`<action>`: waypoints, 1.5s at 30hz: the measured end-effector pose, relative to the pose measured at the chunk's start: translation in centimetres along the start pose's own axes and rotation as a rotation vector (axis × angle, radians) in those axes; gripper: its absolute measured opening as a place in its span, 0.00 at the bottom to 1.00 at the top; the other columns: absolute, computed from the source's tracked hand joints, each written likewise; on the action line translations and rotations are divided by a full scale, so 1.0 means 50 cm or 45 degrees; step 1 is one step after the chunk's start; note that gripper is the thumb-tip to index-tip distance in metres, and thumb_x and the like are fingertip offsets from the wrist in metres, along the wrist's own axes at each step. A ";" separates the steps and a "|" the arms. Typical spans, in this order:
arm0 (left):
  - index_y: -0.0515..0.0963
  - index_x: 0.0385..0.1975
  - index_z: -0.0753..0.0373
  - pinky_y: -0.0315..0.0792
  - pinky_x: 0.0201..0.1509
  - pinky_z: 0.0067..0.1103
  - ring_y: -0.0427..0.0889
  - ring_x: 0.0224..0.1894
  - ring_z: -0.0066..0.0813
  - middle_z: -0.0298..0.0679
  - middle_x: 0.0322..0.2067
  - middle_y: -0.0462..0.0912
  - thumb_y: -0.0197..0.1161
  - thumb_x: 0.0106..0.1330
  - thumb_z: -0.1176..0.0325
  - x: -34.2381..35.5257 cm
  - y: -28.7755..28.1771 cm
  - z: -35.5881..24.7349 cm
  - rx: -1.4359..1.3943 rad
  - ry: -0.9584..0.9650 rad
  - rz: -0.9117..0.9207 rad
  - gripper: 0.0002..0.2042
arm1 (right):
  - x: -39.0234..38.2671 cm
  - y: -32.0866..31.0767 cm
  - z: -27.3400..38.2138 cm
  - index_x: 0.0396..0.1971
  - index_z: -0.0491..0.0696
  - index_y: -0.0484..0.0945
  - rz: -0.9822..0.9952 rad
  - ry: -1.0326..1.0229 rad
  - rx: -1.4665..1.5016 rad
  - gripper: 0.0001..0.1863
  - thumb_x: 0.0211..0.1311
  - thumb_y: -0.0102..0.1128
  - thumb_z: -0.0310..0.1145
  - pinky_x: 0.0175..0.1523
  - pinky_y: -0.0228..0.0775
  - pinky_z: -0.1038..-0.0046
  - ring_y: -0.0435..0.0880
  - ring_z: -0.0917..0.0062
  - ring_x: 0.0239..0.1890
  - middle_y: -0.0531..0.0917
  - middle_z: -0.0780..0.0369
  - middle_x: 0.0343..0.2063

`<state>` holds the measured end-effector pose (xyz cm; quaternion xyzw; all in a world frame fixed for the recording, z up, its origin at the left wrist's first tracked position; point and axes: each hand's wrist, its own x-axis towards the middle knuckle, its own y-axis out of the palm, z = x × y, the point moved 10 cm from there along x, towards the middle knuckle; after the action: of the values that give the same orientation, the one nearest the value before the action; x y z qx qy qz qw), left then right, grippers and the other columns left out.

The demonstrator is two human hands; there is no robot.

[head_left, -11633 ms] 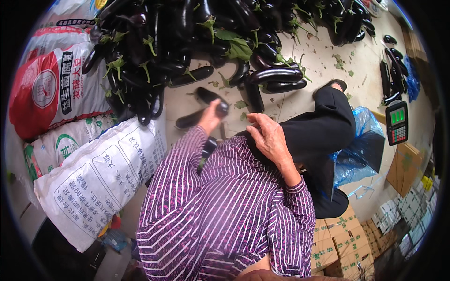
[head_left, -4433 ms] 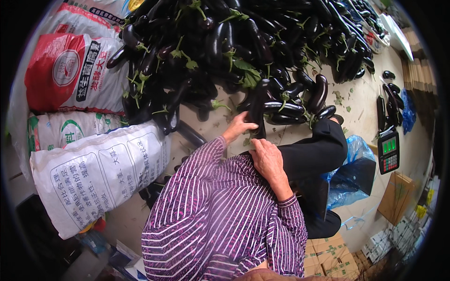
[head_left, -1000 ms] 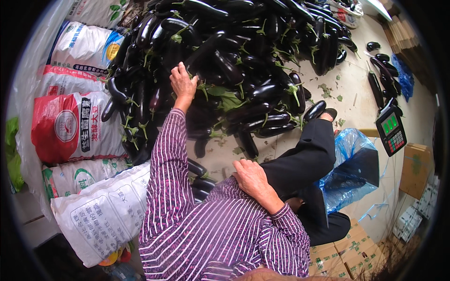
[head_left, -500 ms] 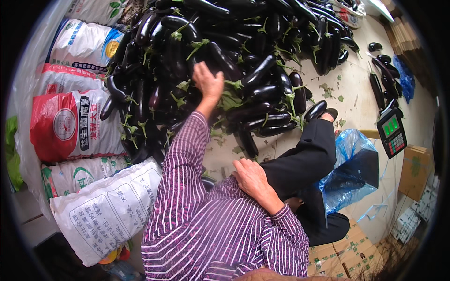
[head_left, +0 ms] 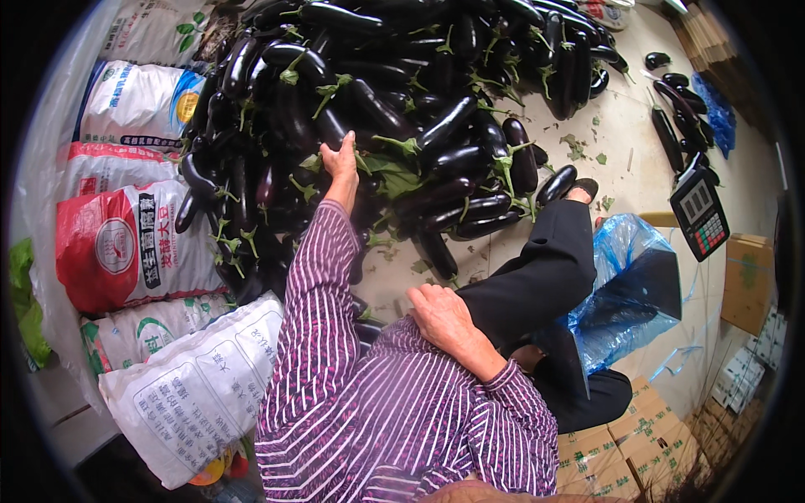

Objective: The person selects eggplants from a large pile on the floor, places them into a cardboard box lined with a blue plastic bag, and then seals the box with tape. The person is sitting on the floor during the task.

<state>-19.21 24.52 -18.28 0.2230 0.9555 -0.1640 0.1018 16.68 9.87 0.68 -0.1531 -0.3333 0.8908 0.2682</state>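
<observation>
My left hand point(head_left: 340, 161) reaches into a large pile of glossy dark purple eggplants point(head_left: 436, 155) with green stems, its thumb and bent fingers closed round the lower end of one eggplant point(head_left: 332, 126). A broad green leaf point(head_left: 390, 176) lies just right of it. My right hand point(head_left: 440, 318) rests on my lap by my black-trousered thigh, fingers loosely bent and apart, holding nothing. Loose leaf bits lie on the tiled floor below the pile.
Stacked sacks point(head_left: 126, 226) line the left. At the right are a digital scale point(head_left: 698, 215), a separate group of eggplants point(head_left: 667, 130), a blue plastic bag point(head_left: 620, 293) and a cardboard piece point(head_left: 742, 281). Cardboard boxes point(head_left: 625, 453) lie at lower right, flattened cardboard point(head_left: 704, 42) at upper right.
Earlier both hands were near my lap at an eggplant. My left arm has since stretched into the pile; that hand shifted left and curled round an eggplant. My right hand stays on my lap.
</observation>
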 end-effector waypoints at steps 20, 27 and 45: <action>0.73 0.61 0.65 0.70 0.44 0.27 0.75 0.37 0.29 0.48 0.55 0.80 0.55 0.75 0.46 -0.397 -0.025 -0.080 -1.017 -0.640 1.311 0.29 | 0.004 -0.001 -0.004 0.34 0.47 0.73 -0.037 0.012 -0.046 0.07 0.59 0.62 0.31 0.45 0.71 0.62 0.80 0.62 0.38 0.78 0.58 0.31; 0.64 0.70 0.63 0.75 0.62 0.30 0.80 0.58 0.38 0.47 0.64 0.75 0.60 0.75 0.62 -0.254 0.040 -0.266 -0.417 0.004 1.124 0.27 | 0.003 0.006 -0.013 0.41 0.46 0.75 -0.007 0.025 -0.026 0.12 0.58 0.65 0.31 0.46 0.72 0.60 0.80 0.59 0.40 0.78 0.56 0.33; 0.66 0.60 0.61 0.76 0.57 0.47 0.81 0.53 0.48 0.48 0.57 0.75 0.75 0.61 0.54 -0.243 -0.342 0.513 -0.165 -1.014 -0.002 0.33 | -0.001 0.021 -0.015 0.49 0.46 0.77 0.126 0.075 -0.165 0.18 0.59 0.66 0.31 0.50 0.73 0.64 0.81 0.63 0.44 0.80 0.59 0.38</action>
<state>-13.26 -3.93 -34.20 0.1346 0.8498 -0.1771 0.4780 16.66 9.57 -0.58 -0.2127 -0.3742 0.8746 0.2231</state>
